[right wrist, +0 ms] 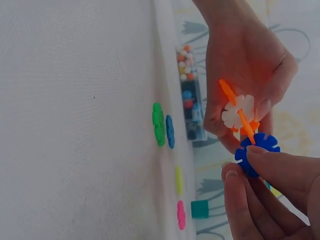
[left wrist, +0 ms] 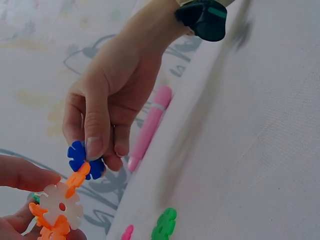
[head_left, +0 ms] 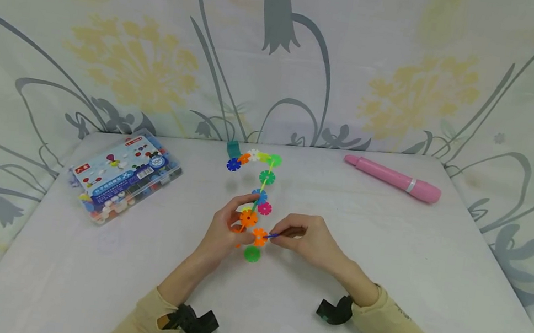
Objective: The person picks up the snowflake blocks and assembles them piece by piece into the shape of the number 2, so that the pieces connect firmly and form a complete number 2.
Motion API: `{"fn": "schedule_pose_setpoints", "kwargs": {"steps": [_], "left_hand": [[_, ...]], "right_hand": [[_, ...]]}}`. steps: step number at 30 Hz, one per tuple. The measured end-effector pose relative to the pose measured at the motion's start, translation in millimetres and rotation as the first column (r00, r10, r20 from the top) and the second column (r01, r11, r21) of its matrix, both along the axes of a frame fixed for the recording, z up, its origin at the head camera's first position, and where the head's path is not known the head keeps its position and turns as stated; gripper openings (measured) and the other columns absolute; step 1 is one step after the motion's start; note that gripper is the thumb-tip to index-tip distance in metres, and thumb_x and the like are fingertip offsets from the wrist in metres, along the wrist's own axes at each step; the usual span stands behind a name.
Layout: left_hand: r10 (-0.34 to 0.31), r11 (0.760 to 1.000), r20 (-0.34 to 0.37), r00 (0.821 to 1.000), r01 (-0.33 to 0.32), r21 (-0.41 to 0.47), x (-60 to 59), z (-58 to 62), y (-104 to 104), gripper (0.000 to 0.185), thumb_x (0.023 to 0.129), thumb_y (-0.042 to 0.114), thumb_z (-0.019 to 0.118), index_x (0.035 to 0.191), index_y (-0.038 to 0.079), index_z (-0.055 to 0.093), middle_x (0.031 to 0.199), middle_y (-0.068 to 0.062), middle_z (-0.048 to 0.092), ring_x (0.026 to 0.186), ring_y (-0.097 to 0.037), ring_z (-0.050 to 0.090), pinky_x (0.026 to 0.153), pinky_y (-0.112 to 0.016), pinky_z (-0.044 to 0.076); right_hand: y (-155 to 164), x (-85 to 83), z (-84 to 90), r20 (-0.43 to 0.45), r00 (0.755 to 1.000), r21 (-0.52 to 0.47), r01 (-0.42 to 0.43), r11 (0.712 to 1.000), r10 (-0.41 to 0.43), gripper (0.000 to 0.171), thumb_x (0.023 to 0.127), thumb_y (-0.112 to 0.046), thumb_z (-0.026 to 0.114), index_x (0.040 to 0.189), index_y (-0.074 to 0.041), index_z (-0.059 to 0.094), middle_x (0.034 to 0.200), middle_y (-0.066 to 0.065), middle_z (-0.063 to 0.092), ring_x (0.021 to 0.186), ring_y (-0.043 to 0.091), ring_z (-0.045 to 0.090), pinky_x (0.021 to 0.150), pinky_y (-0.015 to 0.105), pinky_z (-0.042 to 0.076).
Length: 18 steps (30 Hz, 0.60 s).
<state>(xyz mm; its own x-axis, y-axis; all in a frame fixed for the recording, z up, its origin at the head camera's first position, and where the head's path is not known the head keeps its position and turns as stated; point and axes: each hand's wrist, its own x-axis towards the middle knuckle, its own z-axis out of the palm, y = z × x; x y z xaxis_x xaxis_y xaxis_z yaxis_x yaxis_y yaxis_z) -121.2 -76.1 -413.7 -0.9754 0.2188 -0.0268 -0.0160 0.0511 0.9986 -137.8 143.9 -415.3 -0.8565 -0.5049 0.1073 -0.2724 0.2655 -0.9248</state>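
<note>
Two hands meet near the middle of the surface: the right hand [head_left: 310,241] pinches a blue snowflake disc [right wrist: 256,152] edge-on against an orange disc [left wrist: 77,176] of the cluster that the left hand's [head_left: 224,230] fingers grip, just leftward.

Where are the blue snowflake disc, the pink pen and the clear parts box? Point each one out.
blue snowflake disc [right wrist: 257,150], right wrist view, on its notched face above the thumb.
pink pen [head_left: 390,178], head view, middle of its barrel.
clear parts box [head_left: 123,174], head view, on the printed lid.
</note>
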Motion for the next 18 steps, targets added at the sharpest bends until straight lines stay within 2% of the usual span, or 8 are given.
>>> {"fn": "schedule_pose_setpoints", "kwargs": {"steps": [5, 10, 13, 18], "left_hand": [[0.003, 1.000, 0.004, 1.000, -0.003, -0.015, -3.3, 1.5, -4, 0.075, 0.076, -0.009, 0.063, 0.144, 0.018, 0.051, 0.152, -0.001, 0.045, 0.115, -0.030, 0.048, 0.101, -0.049, 0.043], [0.016, 1.000, 0.010, 1.000, -0.016, -0.014, -5.7, 7.0, -8, 0.076, 0.076, -0.010, 0.063, 0.145, 0.019, 0.050, 0.154, -0.003, 0.042, 0.130, -0.033, 0.041, 0.109, -0.058, 0.037], [0.009, 1.000, 0.010, 1.000, -0.009, -0.002, -6.4, 10.9, -10, 0.076, 0.077, -0.009, 0.064, 0.145, 0.019, 0.050, 0.155, -0.002, 0.041, 0.131, -0.032, 0.041, 0.109, -0.056, 0.037], [0.014, 1.000, 0.007, 1.000, -0.015, 0.003, -5.6, 10.7, -12, 0.076, 0.076, -0.010, 0.062, 0.145, 0.019, 0.050, 0.154, -0.002, 0.041, 0.128, -0.033, 0.043, 0.109, -0.056, 0.037]], "right_hand": [[1, -2.3, 3.4, -0.020, 0.999, 0.077, -0.029, 0.997, 0.030, 0.016, 0.087, -0.010, 0.077, 0.103, -0.008, 0.075, 0.100, 0.006, 0.075, 0.088, 0.013, 0.071, 0.084, 0.028, 0.058], [4, -4.1, 7.2, -0.011, 1.000, 0.177, 0.001, 0.984, 0.001, 0.023, 0.088, -0.013, 0.077, 0.109, -0.004, 0.072, 0.104, 0.008, 0.074, 0.091, 0.014, 0.070, 0.085, 0.025, 0.057], [1, -5.8, 6.8, -0.003, 1.000, 0.248, 0.002, 0.969, -0.001, 0.022, 0.088, -0.015, 0.077, 0.107, -0.004, 0.073, 0.099, 0.005, 0.074, 0.085, 0.012, 0.068, 0.077, 0.024, 0.057], [-19, -5.2, -3.9, -0.033, 0.996, 0.351, -0.061, 0.934, 0.078, 0.028, 0.084, -0.018, 0.080, 0.106, -0.002, 0.071, 0.091, 0.001, 0.071, 0.074, 0.008, 0.062, 0.066, 0.022, 0.054]]}}
